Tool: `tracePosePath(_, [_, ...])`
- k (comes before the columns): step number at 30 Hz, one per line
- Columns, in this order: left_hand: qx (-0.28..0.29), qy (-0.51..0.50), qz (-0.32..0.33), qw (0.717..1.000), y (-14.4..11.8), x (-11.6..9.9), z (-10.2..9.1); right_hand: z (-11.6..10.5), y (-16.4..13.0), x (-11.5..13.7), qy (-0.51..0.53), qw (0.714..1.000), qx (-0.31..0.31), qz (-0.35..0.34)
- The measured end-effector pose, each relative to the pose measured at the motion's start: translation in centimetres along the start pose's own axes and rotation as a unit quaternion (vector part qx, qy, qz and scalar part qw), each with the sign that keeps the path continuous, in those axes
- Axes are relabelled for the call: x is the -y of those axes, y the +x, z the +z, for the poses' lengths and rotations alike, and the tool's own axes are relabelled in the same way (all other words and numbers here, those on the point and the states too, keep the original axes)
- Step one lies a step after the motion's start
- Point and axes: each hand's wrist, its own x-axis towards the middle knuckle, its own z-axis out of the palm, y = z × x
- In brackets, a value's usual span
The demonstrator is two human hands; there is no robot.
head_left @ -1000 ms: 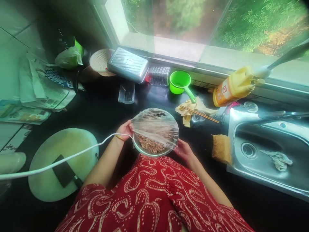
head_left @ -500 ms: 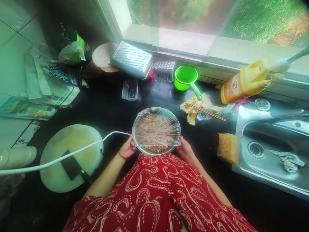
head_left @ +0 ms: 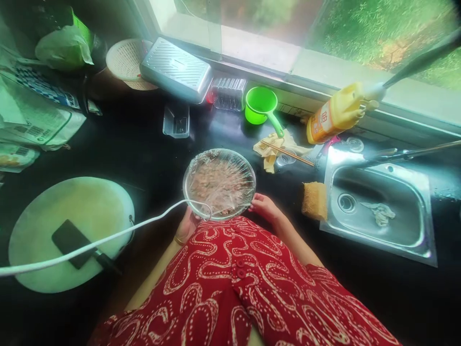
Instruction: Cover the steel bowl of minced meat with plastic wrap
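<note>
A round metal bowl is held close against my red patterned clothing. Clear plastic wrap stretches over its top, and brownish minced food shows through. My left hand grips the near left side of the bowl, its fingers partly hidden beneath the rim. On the right side, my right hand holds the rim with its fingertips. A white cable runs in from the left and crosses in front of the bowl's near left edge.
At left lies a round cutting board with a cleaver on it. A sponge sits beside the metal sink. Behind stand a green dipper, a yellow jug, chopsticks and a metal tray.
The camera view has turned toward the right, so the surroundings shift left in the picture. Both hands still hold the bowl, and the cable now overlaps its near edge more.
</note>
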Motion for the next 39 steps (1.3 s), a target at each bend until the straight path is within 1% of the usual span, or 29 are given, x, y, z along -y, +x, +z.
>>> tracePosePath(3, [0.045, 0.028, -0.011, 0.999, -0.2, 0.8, -0.9, -0.1, -0.4, -0.7, 0.017, 0.999, -0.008, 0.03])
tracePosePath(4, [0.056, 0.042, -0.008, 0.998, -0.4, 1.0, -1.1, -0.1, -0.5, -0.9, 0.027, 0.999, -0.017, 0.03])
tracePosePath(6, [0.073, 0.079, 0.018, 0.994, -0.8, 1.4, -1.1, -0.4, -0.5, -1.3, 0.033, 0.999, -0.036, 0.022])
tracePosePath(8, [0.099, 0.125, 0.052, 0.986, -1.1, 1.5, -0.7, -0.7, -0.1, -1.2, 0.003, 0.999, -0.047, 0.005])
tracePosePath(11, [0.138, 0.172, 0.086, 0.972, -1.0, 1.3, -0.2, -0.9, 0.7, -0.3, -0.09, 0.993, -0.072, -0.024])
tracePosePath(14, [0.141, 0.176, 0.114, 0.968, -0.4, 1.3, 0.1, -0.7, 1.4, 0.7, -0.174, 0.98, -0.088, -0.03])
tracePosePath(16, [0.133, 0.172, 0.125, 0.968, 0.1, 1.5, 0.2, -0.7, 1.8, 1.2, -0.211, 0.972, -0.094, -0.034])
tracePosePath(18, [0.119, 0.181, 0.138, 0.966, 0.6, 1.9, 0.3, -1.0, 2.1, 1.7, -0.239, 0.963, -0.106, -0.056])
tracePosePath(21, [0.097, 0.22, 0.163, 0.957, 1.2, 2.7, 0.8, -1.9, 2.7, 2.5, -0.3, 0.938, -0.133, -0.11])
tracePosePath(24, [0.093, 0.241, 0.168, 0.951, 1.9, 3.5, 1.2, -2.8, 3.4, 3.2, -0.38, 0.893, -0.191, -0.144])
tracePosePath(26, [0.09, 0.253, 0.178, 0.947, 2.4, 3.9, 1.4, -3.0, 3.8, 3.4, -0.406, 0.869, -0.216, -0.183])
tracePosePath(27, [0.082, 0.262, 0.189, 0.943, 2.8, 4.1, 1.4, -2.9, 4.1, 3.3, -0.398, 0.867, -0.22, -0.203])
tracePosePath(28, [0.069, 0.27, 0.203, 0.939, 3.1, 4.3, 1.5, -2.8, 4.2, 3.2, -0.368, 0.878, -0.222, -0.211])
tracePosePath(30, [0.036, 0.278, 0.217, 0.935, 3.8, 4.5, 1.7, -2.2, 4.5, 2.8, -0.27, 0.916, -0.232, -0.187])
tracePosePath(31, [0.021, 0.282, 0.214, 0.935, 4.1, 4.4, 1.9, -1.8, 4.6, 2.5, -0.221, 0.93, -0.243, -0.165])
tracePosePath(32, [0.008, 0.293, 0.203, 0.934, 4.4, 4.3, 2.0, -1.5, 4.6, 2.2, -0.183, 0.938, -0.255, -0.148])
tracePosePath(34, [-0.012, 0.344, 0.17, 0.923, 4.7, 3.8, 2.2, -0.7, 4.4, 1.6, -0.149, 0.938, -0.277, -0.146])
tracePosePath(36, [-0.021, 0.414, 0.138, 0.9, 4.5, 3.0, 2.2, -0.1, 3.8, 0.9, -0.137, 0.931, -0.296, -0.162])
tracePosePath(37, [-0.013, 0.444, 0.119, 0.888, 4.3, 2.5, 2.1, 0.2, 3.3, 0.5, -0.127, 0.929, -0.306, -0.167])
tracePosePath(39, [0.025, 0.482, 0.069, 0.873, 3.7, 1.6, 2.0, 0.7, 2.1, -0.4, -0.108, 0.919, -0.335, -0.179])
